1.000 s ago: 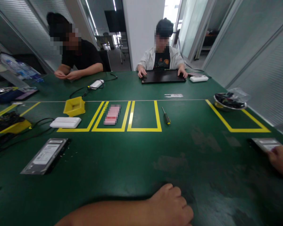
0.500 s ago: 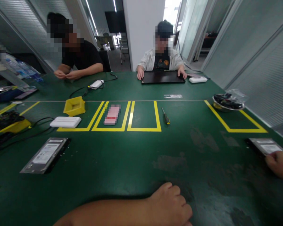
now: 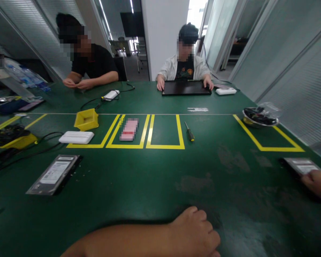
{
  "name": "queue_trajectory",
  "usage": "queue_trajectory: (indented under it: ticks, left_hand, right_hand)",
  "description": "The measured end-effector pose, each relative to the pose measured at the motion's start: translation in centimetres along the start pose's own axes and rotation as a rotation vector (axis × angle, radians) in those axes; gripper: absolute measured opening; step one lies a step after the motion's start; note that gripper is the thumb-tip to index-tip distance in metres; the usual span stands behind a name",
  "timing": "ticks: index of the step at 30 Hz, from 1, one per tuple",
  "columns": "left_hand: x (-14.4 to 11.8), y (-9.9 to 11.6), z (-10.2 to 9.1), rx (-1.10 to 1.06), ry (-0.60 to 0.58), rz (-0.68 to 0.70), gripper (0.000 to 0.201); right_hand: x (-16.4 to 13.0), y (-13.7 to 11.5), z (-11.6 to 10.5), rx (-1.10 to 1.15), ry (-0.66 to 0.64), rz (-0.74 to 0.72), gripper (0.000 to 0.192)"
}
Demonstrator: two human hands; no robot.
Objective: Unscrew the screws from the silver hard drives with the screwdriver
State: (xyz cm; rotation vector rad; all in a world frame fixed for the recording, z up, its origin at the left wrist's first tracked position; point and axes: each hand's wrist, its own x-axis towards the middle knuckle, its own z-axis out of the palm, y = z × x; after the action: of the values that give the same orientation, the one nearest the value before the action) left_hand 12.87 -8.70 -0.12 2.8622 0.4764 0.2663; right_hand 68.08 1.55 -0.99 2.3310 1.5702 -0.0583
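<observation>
My left hand (image 3: 196,232) rests on the green table (image 3: 155,182) at the bottom centre, fingers curled into a loose fist with nothing in it. Its forearm runs in from the lower left. My right hand (image 3: 317,182) is at the right edge, its fingers closed on the near end of a hard drive (image 3: 299,165) that lies flat on the table. A second hard drive (image 3: 54,174) lies far to the left. A small screwdriver (image 3: 189,132) with a black and yellow handle lies beside the yellow-taped boxes (image 3: 164,145).
A yellow bin (image 3: 86,119), a white flat box (image 3: 76,137) and black cables (image 3: 29,151) sit at the left. A metal bowl of dark parts (image 3: 259,116) stands at the right. Across the table one person holds a black laptop (image 3: 186,87); another person sits at the back left.
My right hand has drawn slightly toward the right edge while staying on the hard drive. The view has shifted a little. My left hand has stayed where it was.
</observation>
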Motion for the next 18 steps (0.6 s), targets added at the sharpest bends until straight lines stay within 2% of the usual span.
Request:
queue_trajectory:
  ticks: [5,9,14,18]
  left_hand:
    - [-0.2,-0.1,-0.1,-0.003,0.012,0.012,0.033]
    - [-0.3,-0.2,0.1,-0.006,0.016,0.02,0.033]
    - [-0.3,-0.2,0.4,-0.007,0.026,0.018,0.033]
    - [-0.2,-0.2,0.2,-0.001,-0.011,0.017,0.033]
  right_hand:
    - [-0.6,-0.7,-0.7,0.073,-0.051,-0.028,0.037]
    - [-1.2,-0.5,-0.2,0.091,-0.008,-0.085,0.031]
    - [-1.5,0.1,0.6,0.106,0.111,-0.181,0.026]
    - [-1.4,0.0,0.5,0.086,0.078,-0.172,0.026]
